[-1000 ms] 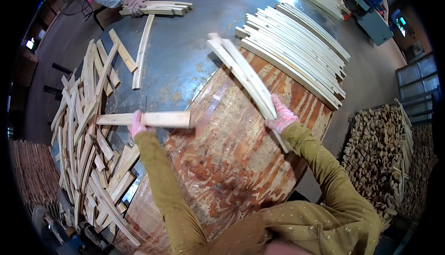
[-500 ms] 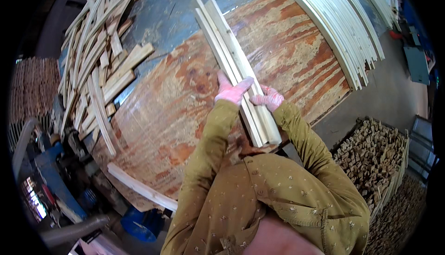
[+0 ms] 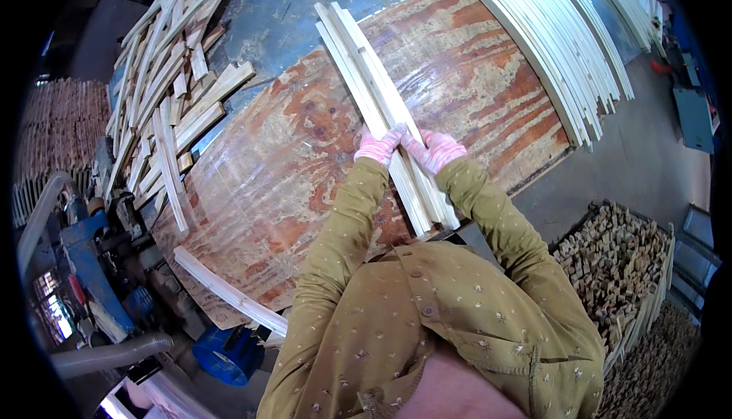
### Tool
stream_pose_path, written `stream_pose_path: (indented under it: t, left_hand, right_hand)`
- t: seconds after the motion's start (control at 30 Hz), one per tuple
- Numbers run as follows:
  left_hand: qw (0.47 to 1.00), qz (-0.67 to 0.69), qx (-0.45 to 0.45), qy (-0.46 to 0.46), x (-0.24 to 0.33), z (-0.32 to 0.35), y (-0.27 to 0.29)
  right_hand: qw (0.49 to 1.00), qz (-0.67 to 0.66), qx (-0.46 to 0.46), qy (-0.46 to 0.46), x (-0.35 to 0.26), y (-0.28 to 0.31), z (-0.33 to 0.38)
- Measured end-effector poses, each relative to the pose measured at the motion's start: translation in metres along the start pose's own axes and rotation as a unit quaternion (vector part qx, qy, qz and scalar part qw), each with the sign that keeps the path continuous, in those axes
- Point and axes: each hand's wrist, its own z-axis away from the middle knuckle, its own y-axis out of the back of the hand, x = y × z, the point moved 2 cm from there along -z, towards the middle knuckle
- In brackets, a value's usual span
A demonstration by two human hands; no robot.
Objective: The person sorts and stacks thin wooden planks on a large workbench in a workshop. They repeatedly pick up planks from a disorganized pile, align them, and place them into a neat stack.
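Long pale wooden strips lie side by side in a narrow bundle, slanting from the far middle of the board down toward my body. My left hand, in a pink and white glove, is closed round the bundle's left edge. From the other side, my right hand, gloved alike, grips the right edge. The fingertips of both hands nearly meet on top of the strips. Beneath the bundle is a worn reddish-brown plywood board. The undersides of the strips and some of my fingers are hidden.
A row of pale strips lies at the board's far right. Jumbled wood pieces are heaped at the far left. One loose strip rests along the near left edge, beside blue machinery. A crate of wood pieces stands right.
My right hand has shifted up and over the bundle's right edge. My left hand's spread fingers have drawn in. The strips' far ends sit slightly closer together.
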Motion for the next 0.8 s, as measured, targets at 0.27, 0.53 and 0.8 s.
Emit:
stream_pose_path:
  t: [0.27,0.53,0.8]
  left_hand:
    - [0.955,-0.261,0.131,0.043,0.013,0.025,-0.021]
    - [0.974,-0.188,-0.066,0.109,0.016,0.014,0.023]
    - [0.924,0.334,-0.141,0.124,0.022,0.026,-0.05]
  right_hand:
    - [0.914,0.396,0.056,0.074,-0.04,0.02,0.043]
    - [0.985,0.169,0.017,-0.015,-0.029,0.005,0.062]
    - [0.622,-0.726,-0.293,0.021,0.02,0.028,0.059]
